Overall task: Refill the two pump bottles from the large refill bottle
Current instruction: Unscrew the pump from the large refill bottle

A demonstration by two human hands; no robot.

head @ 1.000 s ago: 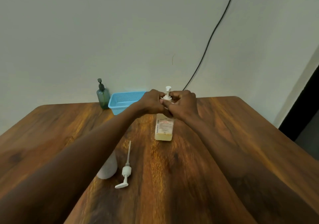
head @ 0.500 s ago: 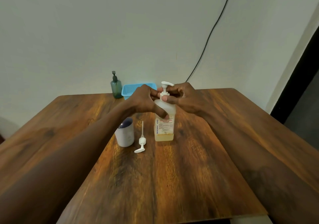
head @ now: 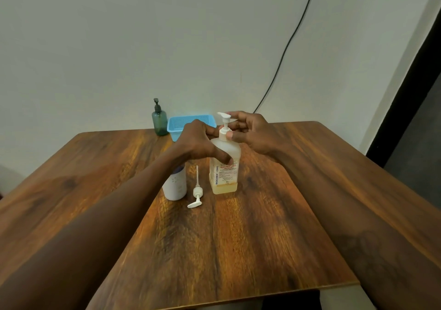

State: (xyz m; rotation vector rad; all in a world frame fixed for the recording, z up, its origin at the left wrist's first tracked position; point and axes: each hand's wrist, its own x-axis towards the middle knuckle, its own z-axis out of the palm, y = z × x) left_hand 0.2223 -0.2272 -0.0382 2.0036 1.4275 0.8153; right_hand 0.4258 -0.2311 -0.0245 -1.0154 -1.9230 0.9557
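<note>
At the far left of the counter, near the wall, stands the green pump bottle, its pump on and untouched, just beside a blue basket. Nearer, the white bottle stands open, its removed pump lying flat just to its right. The left hand is wrapped around the shoulder of the large refill bottle, steadying it upright at mid-counter with only a shallow layer of yellowish liquid at its base. Compared with a second ago, when both hands were bunched tight over the neck, the right hand now pinches the collar of the refill's pump head with thumb and fingertips, and the spout points left. That suggests the pump is being unscrewed, so pouring into the white bottle has likely not yet started.
</note>
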